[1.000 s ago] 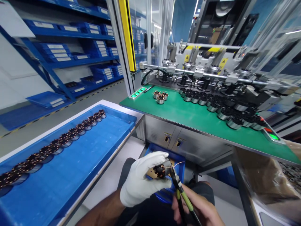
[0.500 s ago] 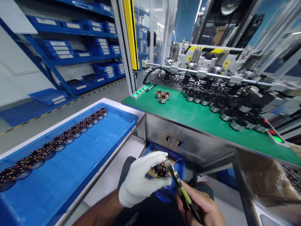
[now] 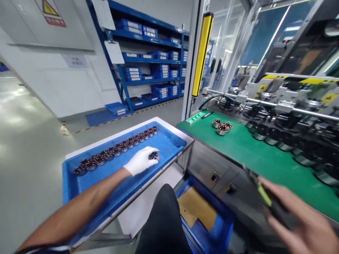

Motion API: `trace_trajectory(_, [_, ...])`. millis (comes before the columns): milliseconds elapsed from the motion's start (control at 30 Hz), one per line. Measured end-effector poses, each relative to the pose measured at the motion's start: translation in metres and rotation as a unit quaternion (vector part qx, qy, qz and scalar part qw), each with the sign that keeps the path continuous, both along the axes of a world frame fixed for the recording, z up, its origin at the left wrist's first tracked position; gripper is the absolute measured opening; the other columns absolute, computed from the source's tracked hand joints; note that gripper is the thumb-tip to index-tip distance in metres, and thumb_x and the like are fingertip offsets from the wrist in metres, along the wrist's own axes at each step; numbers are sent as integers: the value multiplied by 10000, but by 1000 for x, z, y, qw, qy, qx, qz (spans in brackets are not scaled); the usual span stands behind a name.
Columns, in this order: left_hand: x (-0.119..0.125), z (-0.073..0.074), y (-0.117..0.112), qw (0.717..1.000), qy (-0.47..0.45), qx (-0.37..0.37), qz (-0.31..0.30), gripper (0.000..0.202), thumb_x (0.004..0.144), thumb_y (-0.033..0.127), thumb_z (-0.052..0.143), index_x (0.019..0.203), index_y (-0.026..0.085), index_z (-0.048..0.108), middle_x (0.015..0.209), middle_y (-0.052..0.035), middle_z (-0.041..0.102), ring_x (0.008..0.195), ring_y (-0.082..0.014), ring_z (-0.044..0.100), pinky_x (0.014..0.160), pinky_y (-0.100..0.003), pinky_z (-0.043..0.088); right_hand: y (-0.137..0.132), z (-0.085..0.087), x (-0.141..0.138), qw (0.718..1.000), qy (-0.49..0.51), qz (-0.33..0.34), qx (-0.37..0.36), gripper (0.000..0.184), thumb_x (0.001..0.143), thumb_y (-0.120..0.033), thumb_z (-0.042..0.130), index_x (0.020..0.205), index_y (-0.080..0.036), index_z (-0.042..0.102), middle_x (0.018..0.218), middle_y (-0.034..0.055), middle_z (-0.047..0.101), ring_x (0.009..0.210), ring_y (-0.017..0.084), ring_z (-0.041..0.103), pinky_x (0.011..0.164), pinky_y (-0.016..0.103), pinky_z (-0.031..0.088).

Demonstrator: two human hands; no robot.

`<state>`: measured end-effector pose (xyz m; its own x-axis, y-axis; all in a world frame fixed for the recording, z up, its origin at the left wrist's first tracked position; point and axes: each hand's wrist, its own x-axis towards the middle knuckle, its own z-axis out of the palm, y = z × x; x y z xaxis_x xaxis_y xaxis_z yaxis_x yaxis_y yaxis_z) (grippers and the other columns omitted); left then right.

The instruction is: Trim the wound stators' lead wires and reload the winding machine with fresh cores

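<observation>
So the copper-wound part (image 3: 153, 155) is in the gloved left hand (image 3: 142, 161), between thumb and fingertips, over the blue tray (image 3: 169, 141); can't tell if it's touching down. That grip's pinched tight on it. The right hand (image 3: 304, 215) grips blurry pliers (image 3: 264, 195). Similar parts (image 3: 123, 145) line the tray's far side.

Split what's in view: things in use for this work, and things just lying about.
In use, it seems:
wound part, in the gloved left grip
pliers, blurred, in the right grip
blue tray under the left grip, with its row of wound parts

Probably just lying about:
blue boxes on the shelves
hanging paper
</observation>
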<state>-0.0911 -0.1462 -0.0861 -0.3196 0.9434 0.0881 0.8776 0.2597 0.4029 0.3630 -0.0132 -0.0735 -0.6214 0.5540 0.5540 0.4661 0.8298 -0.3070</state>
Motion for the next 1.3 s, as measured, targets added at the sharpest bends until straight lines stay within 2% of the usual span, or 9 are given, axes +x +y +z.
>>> trace_trajectory(100, [-54,-26,49,998,26,-52,26,304,851,271,675,1123,142,635,1189,-101,652,1100,-240,623,998,-478,484,69,32,-15,990,-55,-122,49,607,833,-467,442,1370,-194,519,1215,176,661,1013,375,686,842,502,566])
trace_trajectory(233, [-91,-52,104,994,53,-66,65,263,914,316,609,1120,154,627,1171,-84,646,1046,-213,632,915,-444,534,117,37,-31,969,-107,-223,-4,650,823,-579,392,1204,-106,624,1187,238,669,1043,413,663,881,533,535])
trace_trajectory(467, [-107,-94,154,980,80,-8,182,367,928,340,580,1248,162,560,1299,-111,572,1151,-257,581,965,-501,500,119,26,-33,966,-120,-228,18,558,834,-597,401,1018,-155,687,1087,160,718,998,340,674,877,501,531])
trace_trajectory(600, [-108,-113,165,989,70,-8,131,317,930,337,577,1196,164,597,1280,-102,595,1149,-244,586,978,-489,494,120,25,-32,966,-116,-231,28,558,845,-596,408,1026,-151,691,1076,154,719,980,330,678,876,484,533])
trace_trajectory(733, [-110,-112,168,993,71,-9,93,332,928,339,581,1210,164,593,1325,-109,572,1195,-257,562,1005,-507,473,120,25,-34,966,-115,-230,38,569,865,-580,391,1050,-137,699,1090,161,715,1005,330,674,896,468,531])
trace_trajectory(900, [-104,-74,168,993,82,13,86,296,924,356,588,1133,150,623,1178,-92,647,1047,-216,633,924,-453,526,116,29,-38,963,-143,-227,36,523,890,-511,403,1090,-124,693,1111,162,710,1035,321,662,913,460,525])
trace_trajectory(1033, [-78,-4,175,979,145,116,81,340,957,364,517,1203,140,590,1132,-97,666,1041,-221,638,936,-447,507,114,30,-42,964,-131,-232,14,489,911,-454,419,1135,-113,687,1159,163,694,1078,310,643,944,441,506])
trace_trajectory(1167, [-19,67,186,944,250,216,-12,430,936,447,490,1213,146,622,1052,-128,697,1068,-293,621,949,-439,475,112,29,-47,968,-88,-235,-19,408,882,-384,501,1096,-108,712,1145,175,693,1061,323,640,935,437,494])
trace_trajectory(1300, [60,91,201,906,302,258,-145,363,859,453,603,1138,239,694,1320,-104,613,1367,-390,384,1087,-526,340,107,36,-51,968,-69,-237,-34,314,862,-325,580,1048,-119,727,1118,168,700,1061,303,639,939,412,487])
